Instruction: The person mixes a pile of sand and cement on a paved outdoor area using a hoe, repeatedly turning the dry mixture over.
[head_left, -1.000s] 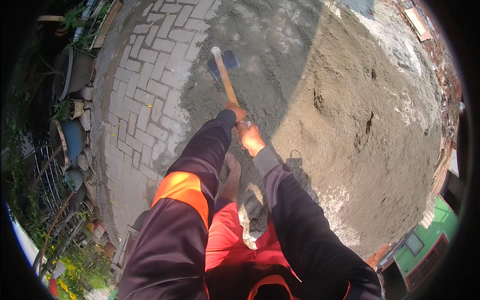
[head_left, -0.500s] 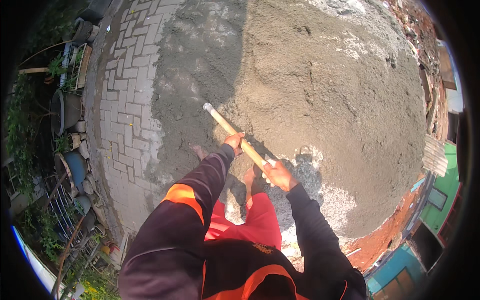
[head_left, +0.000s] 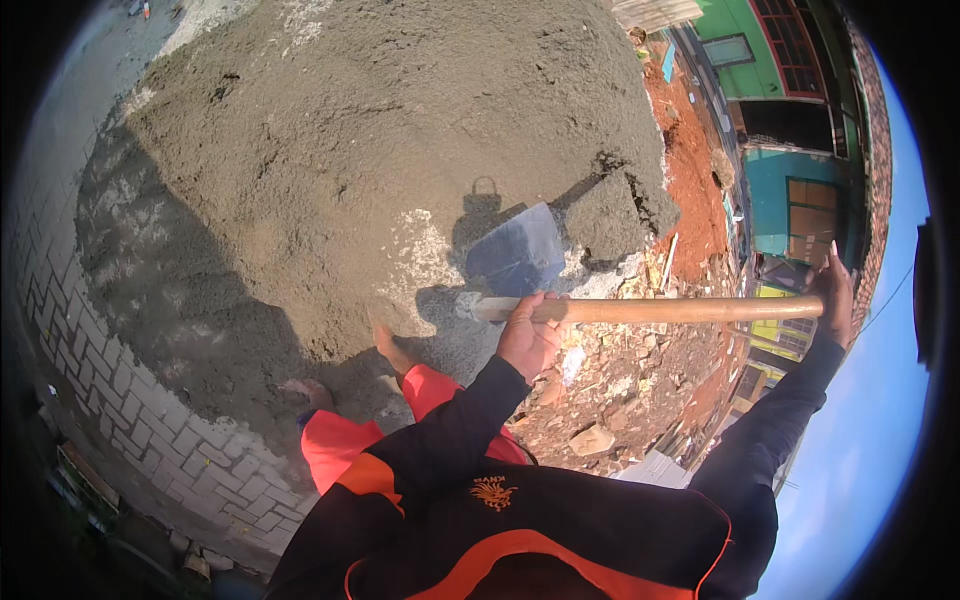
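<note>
I hold a hoe by its pale wooden handle (head_left: 650,310), which lies nearly level across the view. Its flat blue-grey blade (head_left: 517,252) is beyond the handle's left end, low over the wet grey mortar (head_left: 400,130); whether it touches cannot be told. My left hand (head_left: 532,338) is closed round the handle close to the blade end. Out to the right, my right hand (head_left: 834,296) is on the far end of the handle, one finger pointing up.
My bare foot (head_left: 392,348) stands at the mortar's edge. Stone rubble (head_left: 610,400) and red soil (head_left: 700,190) border it on the right. Grey paving bricks (head_left: 150,430) run along the left. Green and teal buildings (head_left: 790,200) stand at the far right.
The view has turned to the right. The hoe has swung from slanting over the mortar to nearly level, and its blade now shows. My right hand is farther out to the right.
</note>
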